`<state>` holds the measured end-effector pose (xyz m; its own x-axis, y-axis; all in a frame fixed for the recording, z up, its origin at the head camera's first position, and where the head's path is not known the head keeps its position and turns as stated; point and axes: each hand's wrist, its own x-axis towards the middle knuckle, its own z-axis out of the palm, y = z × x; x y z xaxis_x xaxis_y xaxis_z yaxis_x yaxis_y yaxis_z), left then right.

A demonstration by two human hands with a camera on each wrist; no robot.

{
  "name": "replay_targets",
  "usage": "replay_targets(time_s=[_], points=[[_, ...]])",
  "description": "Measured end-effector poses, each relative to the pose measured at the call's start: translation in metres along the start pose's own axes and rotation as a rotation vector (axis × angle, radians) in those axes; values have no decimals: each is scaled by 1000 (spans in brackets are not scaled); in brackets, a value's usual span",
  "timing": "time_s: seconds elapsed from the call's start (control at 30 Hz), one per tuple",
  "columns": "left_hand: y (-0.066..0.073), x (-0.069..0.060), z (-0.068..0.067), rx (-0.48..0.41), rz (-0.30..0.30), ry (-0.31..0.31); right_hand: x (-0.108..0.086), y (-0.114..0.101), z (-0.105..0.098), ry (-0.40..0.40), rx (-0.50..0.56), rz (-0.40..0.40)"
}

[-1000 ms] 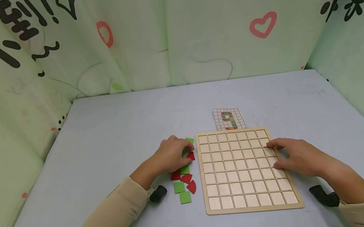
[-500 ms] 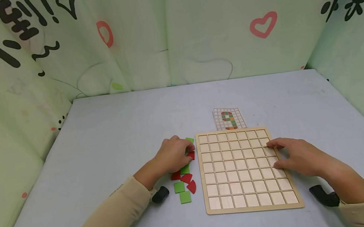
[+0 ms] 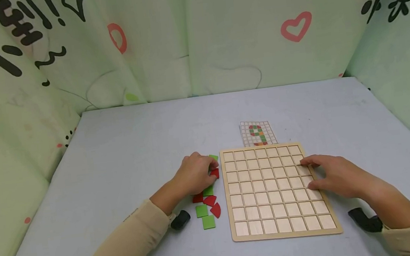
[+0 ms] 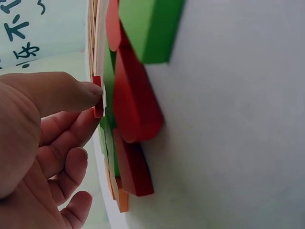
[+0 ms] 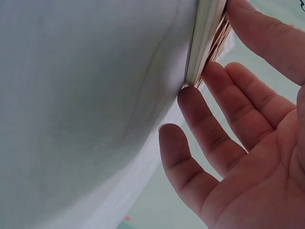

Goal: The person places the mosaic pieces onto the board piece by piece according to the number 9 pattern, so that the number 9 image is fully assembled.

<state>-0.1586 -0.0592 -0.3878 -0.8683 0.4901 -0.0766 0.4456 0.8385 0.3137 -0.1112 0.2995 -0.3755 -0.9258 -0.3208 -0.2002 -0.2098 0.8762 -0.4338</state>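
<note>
Head view: board lies flat on the counter between the hands. Left hand is just off its near side, thumb and forefinger pinching a red piece. Green squares and loose red pieces lie under and on the body side of that hand, some partly hidden. Right hand is spread, thumb and a fingertip resting on the opposite edge of the board; no grip round anything. Patterned card sits beyond both hands, against the board's far edge. Risk: a shove from the right hand could slide the board into the pieces by the left, or push the card askew.

Left wrist view: pinched piece stands on edge, held by little more than the thumb tip; other fingers curl loosely below. Likely faults: slipping or twisting out if the pinch slackens. Neighbours crowd close, an orange piece among them; a dragging knuckle could scatter them.

Right wrist view: fingers reach to the board's side, little finger clear of it. Contact looks light, so the board may shift if bumped from the left hand's side.
</note>
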Motion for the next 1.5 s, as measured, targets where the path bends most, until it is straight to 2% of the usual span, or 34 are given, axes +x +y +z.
replay_targets(time_s=[0.2,0.4,0.73,1.1,1.3,1.5], points=[[3,2,-2,-26,-3,23,0,0,-1,-5,4,8],[8,6,-4,-60,27,30,-1,0,0,-3,13,4],[17,17,-4,-67,88,49,0,-1,0,5,11,-1],[36,31,-7,-71,63,-3,-1,0,-1,14,6,-17],[44,37,-4,-72,80,0,-1,0,-1,17,6,-15],[53,44,-3,-66,80,-30,-1,0,-1,17,-4,-13]])
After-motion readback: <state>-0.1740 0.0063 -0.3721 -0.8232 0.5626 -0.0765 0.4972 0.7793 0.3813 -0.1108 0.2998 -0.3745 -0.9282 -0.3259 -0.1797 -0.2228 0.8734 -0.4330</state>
